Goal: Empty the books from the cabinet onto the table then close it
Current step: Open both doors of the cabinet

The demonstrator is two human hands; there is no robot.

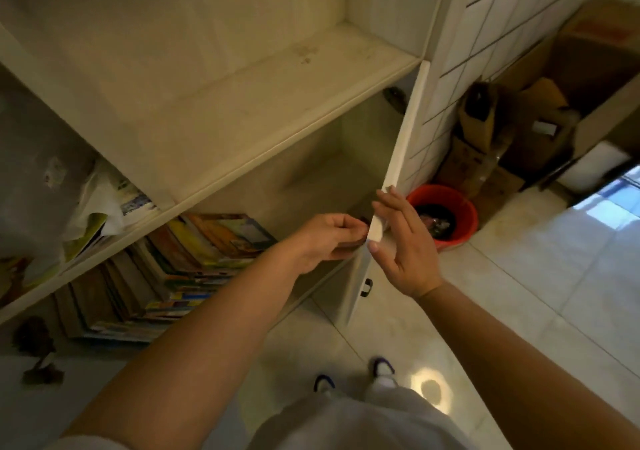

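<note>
The cream cabinet (242, 103) stands open, and its lower right door (403, 138) is swung outward. Several colourful books (194, 259) lie stacked and leaning in the left part of the lower compartment. The right part of that compartment looks bare. My left hand (329, 238) reaches into it, fingers curled around a small dark brown object (348, 244), mostly hidden; I cannot tell whether it is a book. My right hand (401, 238) holds the door's free edge, thumb on the near face and fingers spread behind it.
A red bucket (460, 214) with dark contents stands on the tiled floor just right of the door. Cardboard boxes (491, 145) are piled behind it along the tiled wall. Papers and a plastic bag (100, 207) sit in the cabinet's left section. My feet (381, 370) are below.
</note>
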